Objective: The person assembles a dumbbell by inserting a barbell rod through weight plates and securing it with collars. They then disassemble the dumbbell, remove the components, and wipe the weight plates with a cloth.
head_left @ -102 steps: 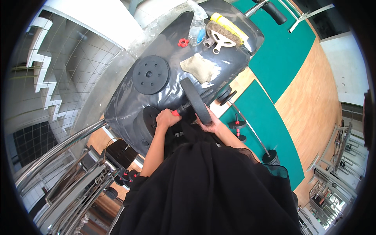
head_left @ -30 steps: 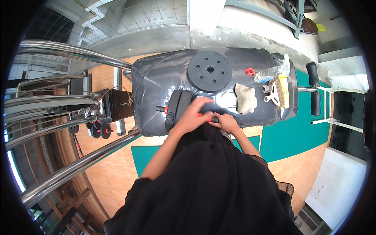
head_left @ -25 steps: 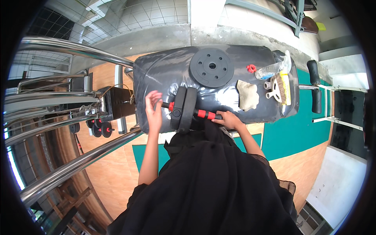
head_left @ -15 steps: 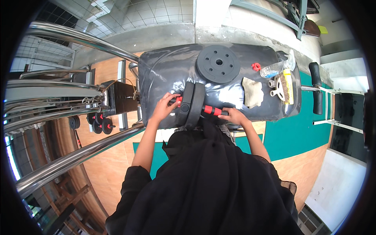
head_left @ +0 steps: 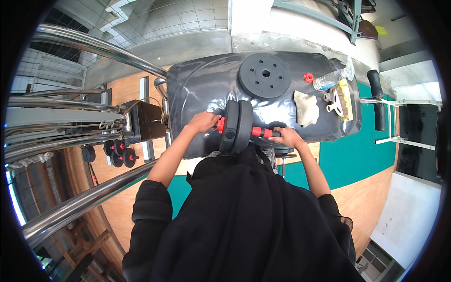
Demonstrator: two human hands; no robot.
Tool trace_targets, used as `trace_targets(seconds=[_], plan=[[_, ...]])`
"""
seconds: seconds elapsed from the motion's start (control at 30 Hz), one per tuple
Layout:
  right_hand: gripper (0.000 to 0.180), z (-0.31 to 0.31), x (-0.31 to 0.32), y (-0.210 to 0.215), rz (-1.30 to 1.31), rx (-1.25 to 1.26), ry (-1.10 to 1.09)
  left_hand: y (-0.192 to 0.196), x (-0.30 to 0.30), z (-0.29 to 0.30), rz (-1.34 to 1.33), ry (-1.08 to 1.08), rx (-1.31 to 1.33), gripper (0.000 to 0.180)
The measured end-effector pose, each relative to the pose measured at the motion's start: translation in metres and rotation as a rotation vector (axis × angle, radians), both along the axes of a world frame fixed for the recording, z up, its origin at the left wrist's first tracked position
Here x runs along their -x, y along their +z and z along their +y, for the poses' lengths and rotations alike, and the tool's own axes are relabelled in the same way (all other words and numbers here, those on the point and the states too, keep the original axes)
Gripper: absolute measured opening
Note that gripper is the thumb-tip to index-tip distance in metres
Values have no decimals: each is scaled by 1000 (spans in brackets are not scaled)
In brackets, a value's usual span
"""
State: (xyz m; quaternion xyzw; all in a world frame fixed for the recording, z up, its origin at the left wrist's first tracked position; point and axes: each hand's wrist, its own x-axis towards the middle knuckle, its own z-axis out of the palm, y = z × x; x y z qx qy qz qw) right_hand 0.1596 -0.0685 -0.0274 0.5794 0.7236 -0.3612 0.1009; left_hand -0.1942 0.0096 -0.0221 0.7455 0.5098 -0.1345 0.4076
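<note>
Gym floor of wood panels and teal matting, chrome rails (head_left: 89, 44) sweeping across left side. Centre: bench draped in grey-black plastic sheet (head_left: 202, 89). On sheet, lying flat: loose black weight plate (head_left: 264, 75), well apart from hands. Right of it: small red collar nut (head_left: 308, 77), clear plastic bottle (head_left: 331, 80) on its side, crumpled beige cloth (head_left: 305, 108), yellow-backed brush (head_left: 345, 98) beside a white disc, possibly a spool, too small to confirm. Near front edge of sheet: dumbbell bar (head_left: 256, 132) with red grip, two black plates (head_left: 236, 126) stacked upright on it, touching each other. Left hand (head_left: 203, 122) closed around bar end just left of plates. Right hand (head_left: 286, 137) wrapped around bar to right of red section, fingers curled under. Both forearms bare below black sleeves. Far left, low: small dumbbells (head_left: 117, 155) on floor rack. Far right: black padded roller (head_left: 377, 98) on white frame.
</note>
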Motion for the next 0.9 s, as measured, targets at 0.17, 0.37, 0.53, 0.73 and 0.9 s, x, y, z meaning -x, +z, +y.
trace_targets(seconds=[0.17,0.37,0.53,0.73,0.9], plan=[[66,1,4,4,-30,39,19,4,11,-8,-356,214,-105,52],[70,4,4,4,-27,90,-1,-9,13,-6,-444,195,97,57],[73,5,6,10,-46,91,18,-5,6,9,-241,152,581,68],[74,0,5,3,-19,71,-25,-33,4,6,-527,306,201,72],[72,5,5,7,-37,102,-2,-26,15,13,-255,273,791,77]])
